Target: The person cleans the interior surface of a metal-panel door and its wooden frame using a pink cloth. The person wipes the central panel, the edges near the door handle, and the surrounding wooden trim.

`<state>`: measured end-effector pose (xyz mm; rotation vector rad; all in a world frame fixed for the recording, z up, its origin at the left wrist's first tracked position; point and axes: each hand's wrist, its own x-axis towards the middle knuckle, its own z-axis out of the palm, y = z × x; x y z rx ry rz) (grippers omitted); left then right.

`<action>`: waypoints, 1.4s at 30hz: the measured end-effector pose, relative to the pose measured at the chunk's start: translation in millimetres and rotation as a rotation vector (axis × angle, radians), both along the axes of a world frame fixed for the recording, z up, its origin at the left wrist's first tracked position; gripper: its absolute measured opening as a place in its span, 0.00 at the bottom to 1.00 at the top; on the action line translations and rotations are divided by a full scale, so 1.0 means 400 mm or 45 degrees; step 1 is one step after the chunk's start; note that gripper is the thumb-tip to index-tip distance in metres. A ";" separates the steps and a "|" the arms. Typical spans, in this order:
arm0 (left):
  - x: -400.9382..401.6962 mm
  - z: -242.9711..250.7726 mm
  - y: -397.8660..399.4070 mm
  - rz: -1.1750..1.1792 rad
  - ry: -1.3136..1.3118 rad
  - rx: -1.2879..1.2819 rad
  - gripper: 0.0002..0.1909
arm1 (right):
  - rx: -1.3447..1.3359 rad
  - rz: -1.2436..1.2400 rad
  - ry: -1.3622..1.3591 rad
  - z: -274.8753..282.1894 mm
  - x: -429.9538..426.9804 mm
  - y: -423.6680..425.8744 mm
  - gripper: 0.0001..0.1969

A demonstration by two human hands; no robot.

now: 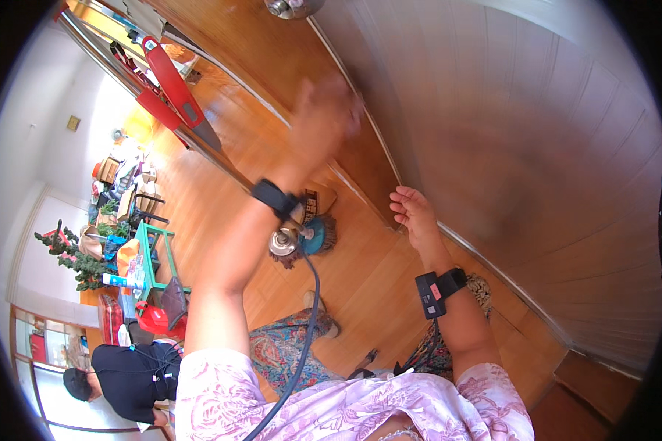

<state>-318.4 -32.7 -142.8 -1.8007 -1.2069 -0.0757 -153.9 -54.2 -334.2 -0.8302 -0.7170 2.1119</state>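
Observation:
My left hand (326,124) is raised in front of a wooden door or panel edge (287,60), blurred by motion, with a black strap on its wrist; its fingers are too blurred to make out. Lower and to the right, my right hand (411,212) has its fingers loosely curled beside a white panelled surface (502,165), with nothing seen in it. A black strap and a small box sit on that forearm. Metal and red poles (160,110) stand beyond my left arm, with mop-like heads (320,234) on the floor.
A metal door knob (289,6) shows at the top. A green stool frame (160,259), boxes and potted plants stand at the far left. A person in dark clothes (129,380) is bent over at the lower left. A cable (311,331) runs up past my body.

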 end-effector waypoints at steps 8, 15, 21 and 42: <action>-0.053 -0.200 0.012 0.041 -0.131 -0.186 0.11 | -0.054 -0.027 0.116 0.021 -0.019 -0.017 0.10; -0.071 -0.386 -0.109 -0.024 0.085 -0.583 0.12 | -0.153 -0.131 0.157 0.000 -0.004 0.000 0.10; -0.052 0.005 -0.107 -0.090 -0.715 0.123 0.20 | -0.202 -0.139 0.161 0.019 -0.001 0.003 0.09; -0.031 0.143 -0.015 -0.368 -1.147 0.803 0.34 | -0.113 -0.004 0.137 0.022 -0.011 -0.026 0.09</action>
